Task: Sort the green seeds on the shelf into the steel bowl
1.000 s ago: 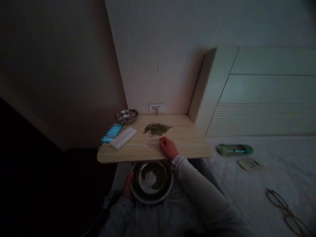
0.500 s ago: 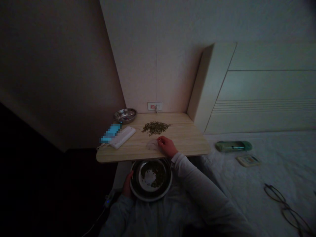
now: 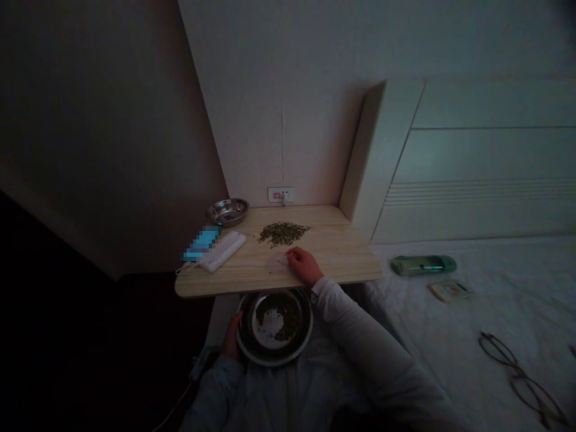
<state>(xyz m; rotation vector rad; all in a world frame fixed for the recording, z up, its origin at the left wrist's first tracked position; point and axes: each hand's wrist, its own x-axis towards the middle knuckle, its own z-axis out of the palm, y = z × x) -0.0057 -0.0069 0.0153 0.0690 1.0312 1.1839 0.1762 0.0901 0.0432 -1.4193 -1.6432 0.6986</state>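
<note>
My left hand (image 3: 232, 339) grips the left rim of a round metal bowl (image 3: 308, 336) held over my lap. Small dark green grains, perhaps beans (image 3: 290, 321), lie in a ring around its pale bottom. Above the small wooden table, my right hand (image 3: 306, 266) is closed, thumb and fingertips pinched on a thin clear plastic piece (image 3: 276, 263); whether that is a bag or a sheet I cannot make out. Just beyond the fingers, a loose heap of the same kind of grains (image 3: 283, 233) spreads over the tabletop (image 3: 342, 252).
An empty-looking steel bowl (image 3: 228, 212) stands at the table's back left. In front of it lie a lit phone (image 3: 202, 242) and a white power bank (image 3: 222, 251) with a cable. On the bed at right are a green bottle (image 3: 423, 265), a small square case (image 3: 450, 290) and eyeglasses (image 3: 515, 369).
The view has shifted very slightly. Both hands keep their places, the left at the bowl and the right on the clear plastic piece.
</note>
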